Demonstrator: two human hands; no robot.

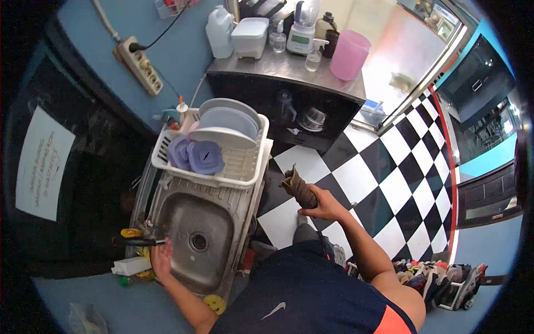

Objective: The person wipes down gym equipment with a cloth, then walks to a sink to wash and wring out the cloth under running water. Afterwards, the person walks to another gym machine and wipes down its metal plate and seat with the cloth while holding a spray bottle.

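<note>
In my right hand (325,205) is a bunched, twisted brown cloth (300,189), held over the checkered floor to the right of the sink. My fingers wrap round its lower part, and its loose end points up and away from me. My left hand (162,261) reaches over the left edge of the steel sink (192,222), fingers stretched out. Its fingertips are right at the end of a black tap (143,242). A yellow sponge (131,232) and a white box-like container (131,266) are beside the tap.
Behind the basin, a white dish rack (239,181) holds grey plates (231,117) and purple lids (206,157). A steel-topped counter (267,65) beyond carries a blender (301,39), bottles and a pink container (350,54). Shoes (439,281) line the floor at right.
</note>
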